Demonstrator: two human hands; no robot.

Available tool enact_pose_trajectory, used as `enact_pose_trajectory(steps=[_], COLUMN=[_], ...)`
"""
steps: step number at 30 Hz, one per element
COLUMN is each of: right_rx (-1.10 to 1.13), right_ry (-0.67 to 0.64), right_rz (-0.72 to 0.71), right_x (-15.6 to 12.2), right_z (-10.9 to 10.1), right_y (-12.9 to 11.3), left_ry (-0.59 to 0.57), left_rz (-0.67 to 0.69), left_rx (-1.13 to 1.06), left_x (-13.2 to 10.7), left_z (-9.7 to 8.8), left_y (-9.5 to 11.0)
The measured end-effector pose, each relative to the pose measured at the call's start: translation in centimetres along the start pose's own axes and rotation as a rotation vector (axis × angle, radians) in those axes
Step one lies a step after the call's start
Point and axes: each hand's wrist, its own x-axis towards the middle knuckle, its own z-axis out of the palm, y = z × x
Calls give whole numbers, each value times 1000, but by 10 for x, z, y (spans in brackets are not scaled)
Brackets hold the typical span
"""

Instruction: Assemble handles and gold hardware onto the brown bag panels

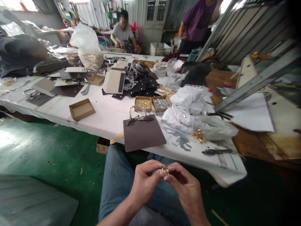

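Observation:
Over my lap, in blue jeans, my left hand [144, 182] and my right hand [185, 185] meet, fingertips pinched together on a small gold metal fitting [165, 170]. Both hands are closed around it. Just beyond them, at the table's near edge, lies a dark brown flat board [143, 133] with a clear looped handle and gold clasp [137, 116] at its top. Behind that stand two small cardboard boxes, one of gold hardware [143, 103] and one of silver washers [161, 103].
White-covered table [105, 116] holds an open cardboard box [81, 109], stacked boards, black cut pieces [143, 86], plastic bags [188, 106], loose metal clips [181, 141] and pliers [216, 151]. Two other people work at the back. Green floor lies to the left.

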Motion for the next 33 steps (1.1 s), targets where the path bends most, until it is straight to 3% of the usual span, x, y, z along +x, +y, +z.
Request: enact_pose_trajectory(steps=[7,17,20,24,29,33], right_rx=[-56,-71,-19,91,65,98], right_ry=[29,43,43,-82,-152,-80], right_rz=[-88,-123,-129,-115,-89,-90], right_x=[8,9,11,18,27,46], right_z=[-1,13,15,19,28,28], right_y=[22,22,19,8,-1,-8], left_ry=[29,101,78,41,65,172], left_rz=[-23,-17,-4,-22,-45,-15], left_rx=[-98,-118,-133,-173,-210,-169], left_x=[3,-1,0,2,-2,3], left_z=[-5,-11,-14,-20,-25,-45], left_y=[-8,-13,-8,2,5,-6])
